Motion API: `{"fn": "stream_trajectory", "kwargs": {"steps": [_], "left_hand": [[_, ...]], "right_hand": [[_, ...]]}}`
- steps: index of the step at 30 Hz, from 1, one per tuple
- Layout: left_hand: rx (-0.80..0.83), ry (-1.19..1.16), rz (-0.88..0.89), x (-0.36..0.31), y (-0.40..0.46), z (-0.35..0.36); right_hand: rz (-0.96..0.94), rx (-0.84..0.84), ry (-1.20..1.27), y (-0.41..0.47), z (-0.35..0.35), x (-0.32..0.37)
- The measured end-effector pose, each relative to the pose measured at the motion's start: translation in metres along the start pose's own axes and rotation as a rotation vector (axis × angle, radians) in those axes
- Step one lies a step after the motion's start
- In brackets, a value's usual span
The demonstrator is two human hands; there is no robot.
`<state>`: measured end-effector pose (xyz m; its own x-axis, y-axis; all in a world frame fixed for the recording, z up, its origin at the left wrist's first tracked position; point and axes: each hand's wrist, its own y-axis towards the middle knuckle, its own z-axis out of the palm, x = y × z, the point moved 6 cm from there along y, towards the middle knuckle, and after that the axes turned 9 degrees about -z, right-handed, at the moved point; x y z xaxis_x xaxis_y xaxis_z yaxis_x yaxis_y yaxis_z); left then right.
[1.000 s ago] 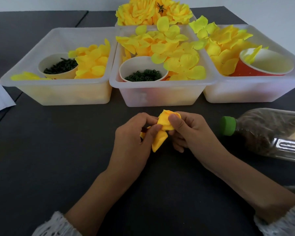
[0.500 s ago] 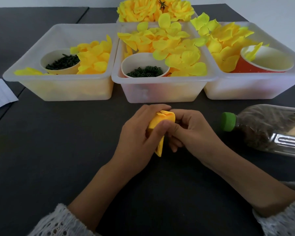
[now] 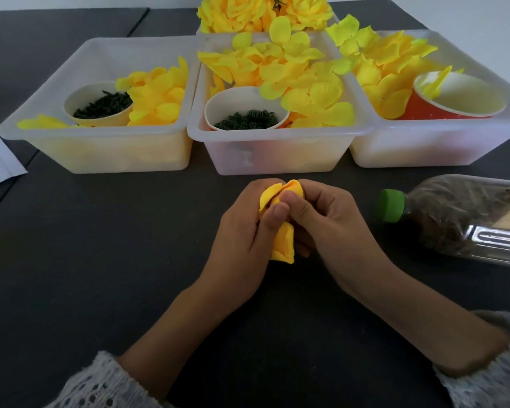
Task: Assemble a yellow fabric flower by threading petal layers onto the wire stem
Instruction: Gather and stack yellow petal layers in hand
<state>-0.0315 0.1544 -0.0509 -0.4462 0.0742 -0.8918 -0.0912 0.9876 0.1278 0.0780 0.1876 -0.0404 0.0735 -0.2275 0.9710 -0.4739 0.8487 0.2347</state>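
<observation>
A folded yellow fabric petal layer [image 3: 283,244] is held upright between both hands over the dark table, just in front of the middle bin. My left hand [image 3: 245,231] wraps it from the left, thumb pressed on its front. From the right, my right hand [image 3: 321,219] pinches its top with thumb and curled fingers. No wire stem shows; the hands cover the petal's middle.
Three clear bins stand behind: the left bin [image 3: 100,145] and middle bin [image 3: 277,148] hold yellow petals and cups of dark green parts, the right bin [image 3: 439,142] holds petals and a red cup [image 3: 454,101]. Finished flowers [image 3: 262,10] lie behind. A green-capped bottle [image 3: 454,216] lies at right.
Both hands have shifted slightly and rolled the petal layer tighter. It now stands more upright, with its lower end hanging below my left thumb.
</observation>
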Motion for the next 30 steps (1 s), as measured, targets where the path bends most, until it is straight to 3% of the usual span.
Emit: {"fn": "stream_trajectory", "kwargs": {"steps": [5,11,22,30], "left_hand": [[-0.079,0.099,-0.053,0.006,0.001,-0.004],[-0.062,0.244,-0.038,0.005,0.003,-0.001],[-0.034,-0.236,-0.153,0.006,-0.003,0.007],[-0.034,-0.436,-0.251,0.014,-0.002,0.007]], "right_hand": [[-0.006,-0.025,-0.168,0.000,0.002,0.001],[0.173,-0.049,-0.029,0.003,-0.007,-0.013],[0.078,-0.100,0.140,0.004,0.002,-0.003],[-0.002,-0.110,0.132,0.007,0.006,-0.009]]}}
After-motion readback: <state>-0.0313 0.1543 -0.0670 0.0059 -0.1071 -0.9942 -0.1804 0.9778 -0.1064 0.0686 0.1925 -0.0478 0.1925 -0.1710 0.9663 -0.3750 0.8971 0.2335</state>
